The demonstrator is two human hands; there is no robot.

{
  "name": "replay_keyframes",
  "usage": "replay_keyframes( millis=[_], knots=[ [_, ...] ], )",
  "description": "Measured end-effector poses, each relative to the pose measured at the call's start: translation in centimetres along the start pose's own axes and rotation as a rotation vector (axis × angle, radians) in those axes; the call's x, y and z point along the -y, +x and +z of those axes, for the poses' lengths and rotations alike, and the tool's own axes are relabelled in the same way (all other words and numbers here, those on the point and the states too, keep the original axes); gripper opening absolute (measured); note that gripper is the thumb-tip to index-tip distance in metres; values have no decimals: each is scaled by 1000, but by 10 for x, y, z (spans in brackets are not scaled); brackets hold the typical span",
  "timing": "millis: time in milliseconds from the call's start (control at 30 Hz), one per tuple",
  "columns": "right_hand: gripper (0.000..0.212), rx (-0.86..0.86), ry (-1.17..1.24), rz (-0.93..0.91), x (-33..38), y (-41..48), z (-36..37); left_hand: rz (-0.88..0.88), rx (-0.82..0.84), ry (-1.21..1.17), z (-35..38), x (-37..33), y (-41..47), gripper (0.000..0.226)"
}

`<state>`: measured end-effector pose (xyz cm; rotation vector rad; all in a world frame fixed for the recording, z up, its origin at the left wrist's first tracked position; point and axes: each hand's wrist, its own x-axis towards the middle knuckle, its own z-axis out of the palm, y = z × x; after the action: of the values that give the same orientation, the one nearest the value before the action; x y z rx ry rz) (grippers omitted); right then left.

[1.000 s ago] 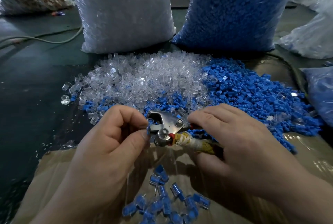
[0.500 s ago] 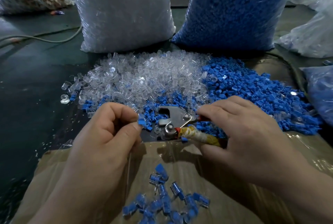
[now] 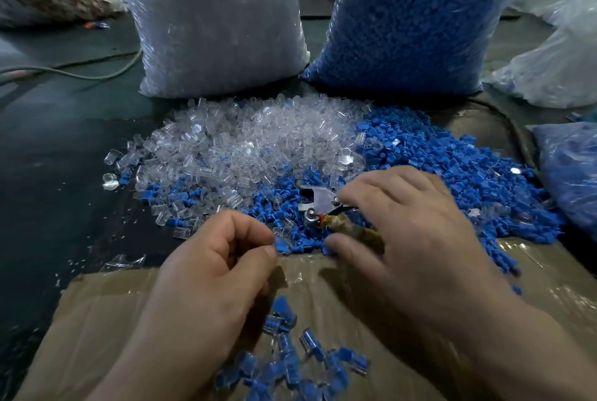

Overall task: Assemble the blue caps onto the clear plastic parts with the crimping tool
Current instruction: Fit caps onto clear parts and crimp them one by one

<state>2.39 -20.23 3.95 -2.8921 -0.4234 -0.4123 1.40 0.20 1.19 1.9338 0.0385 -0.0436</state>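
My left hand [image 3: 216, 258] pinches a small blue cap [image 3: 281, 244] between thumb and forefinger, just left of the crimping tool. My right hand [image 3: 407, 232] grips the crimping tool [image 3: 318, 207] by its taped handle; the metal jaws point left over the mixed parts. A heap of clear plastic parts [image 3: 245, 142] lies beyond, and a heap of blue caps [image 3: 452, 168] spreads to the right. Several assembled pieces [image 3: 290, 358], clear with blue caps, lie on the cardboard near me.
A big bag of clear parts [image 3: 213, 22] and a big bag of blue caps [image 3: 407, 19] stand behind the heaps. Taped cardboard [image 3: 97, 320] covers the near table. Another blue-filled bag [image 3: 571, 171] sits at the right edge; a cable [image 3: 80, 72] runs at the far left.
Both hands have moved away from me toward the heaps. My left hand has come off the tool's jaws holding a blue cap, and the tool has shifted right and farther.
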Motion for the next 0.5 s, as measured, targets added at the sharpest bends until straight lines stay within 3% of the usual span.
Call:
replay_keyframes(
  millis=[133,267,333,433,500],
  knots=[
    [31,-15,88,-232,25,-6,8,85,0,33,4,-2,-7,13],
    [17,5,101,-226,21,-7,8,201,-24,81,6,-4,-14,16],
    [20,10,123,-223,20,-7,8,209,-26,50,5,-6,-15,29],
    [25,-36,206,-234,22,-8,8,194,-71,55,2,-10,-13,26],
    [26,-58,228,-250,26,-9,8,174,-11,48,-3,-13,-10,37]
  ],
)
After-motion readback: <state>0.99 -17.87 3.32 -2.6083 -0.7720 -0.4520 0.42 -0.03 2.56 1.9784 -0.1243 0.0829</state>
